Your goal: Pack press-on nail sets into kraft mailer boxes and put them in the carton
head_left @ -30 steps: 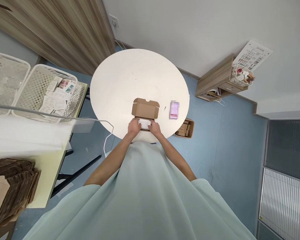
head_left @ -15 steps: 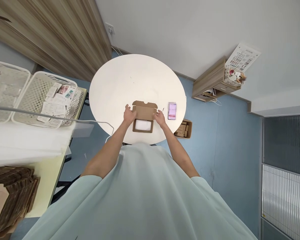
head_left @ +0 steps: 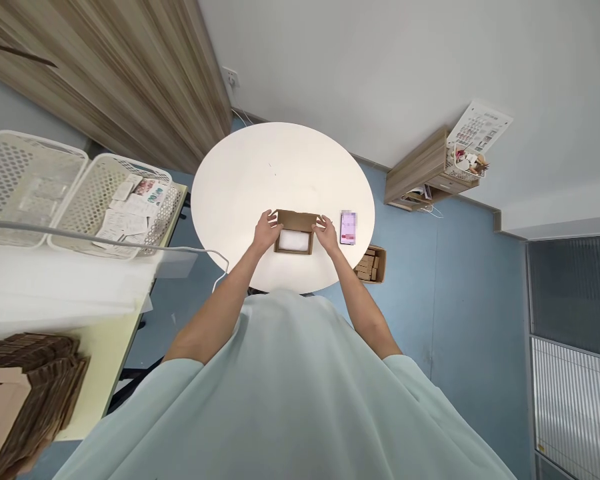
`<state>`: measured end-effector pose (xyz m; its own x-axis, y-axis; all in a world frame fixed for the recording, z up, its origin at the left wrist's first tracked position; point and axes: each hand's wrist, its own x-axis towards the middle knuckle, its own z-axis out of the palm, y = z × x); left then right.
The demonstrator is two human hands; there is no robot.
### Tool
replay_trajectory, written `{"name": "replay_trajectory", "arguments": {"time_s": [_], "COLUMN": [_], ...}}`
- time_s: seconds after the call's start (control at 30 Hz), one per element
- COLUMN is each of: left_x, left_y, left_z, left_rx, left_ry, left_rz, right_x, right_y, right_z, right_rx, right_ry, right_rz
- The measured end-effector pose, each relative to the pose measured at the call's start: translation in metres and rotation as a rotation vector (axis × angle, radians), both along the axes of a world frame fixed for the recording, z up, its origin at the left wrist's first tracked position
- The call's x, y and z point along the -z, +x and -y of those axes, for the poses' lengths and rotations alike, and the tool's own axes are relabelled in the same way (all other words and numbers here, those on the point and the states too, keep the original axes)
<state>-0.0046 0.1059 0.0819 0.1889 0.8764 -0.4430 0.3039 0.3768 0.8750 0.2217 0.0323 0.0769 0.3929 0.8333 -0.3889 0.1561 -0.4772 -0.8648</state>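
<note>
A small brown cardboard box [head_left: 276, 249] lies on the round white table [head_left: 285, 160], close to its near edge. Its lid [head_left: 297, 219] stands raised at the far side, seen foreshortened. Inside rests a white wrapped item [head_left: 294, 240]; what it is cannot be made out. My left hand [head_left: 267, 231] grips the left side of the lid, fingers bent around its edge. At the opposite side, my right hand [head_left: 326, 233] holds the lid's right edge between thumb and fingers. A phone [head_left: 349, 228] with a lit pinkish screen lies just right of my right hand.
On the floor right of the table stands a carton [head_left: 379, 265] of small brown boxes. To the left, a side table [head_left: 100, 347] bears white baskets [head_left: 115, 207], one with papers, and a stack of flattened cardboard [head_left: 35, 393]. A white cable [head_left: 190, 249] crosses near the table.
The lid has tilted and now looks narrower, its front flap no longer spread out flat. Box and hands have shifted slightly away from my body. The whole view has moved a little.
</note>
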Motion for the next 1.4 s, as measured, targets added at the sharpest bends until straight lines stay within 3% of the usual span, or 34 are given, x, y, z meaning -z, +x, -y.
{"name": "replay_trajectory", "arguments": {"time_s": [0.2,0.53,0.83,0.97,1.13,1.4], "left_x": [0.006,0.024,0.015,0.010,0.014,0.033], "left_y": [-0.007,-0.022,-0.040,-0.039,-0.039,-0.040], "left_z": [0.020,0.074,0.092,0.093,0.095,0.103], "left_rx": [0.036,0.179,0.221,0.258,0.340,0.450], "left_ry": [0.043,0.118,0.310,0.315,0.262,0.148], "left_rz": [-0.056,-0.277,-0.366,-0.388,-0.465,-0.577], "right_x": [-0.003,0.010,-0.001,-0.007,-0.007,0.015], "right_y": [-0.013,-0.033,-0.039,-0.046,-0.049,-0.058], "right_z": [0.026,0.082,0.111,0.113,0.111,0.119], "right_rx": [-0.067,-0.200,-0.199,-0.212,-0.247,-0.277], "right_ry": [-0.020,-0.082,-0.088,-0.099,-0.228,-0.387], "right_rz": [0.117,0.268,0.386,0.433,0.454,0.445]}}
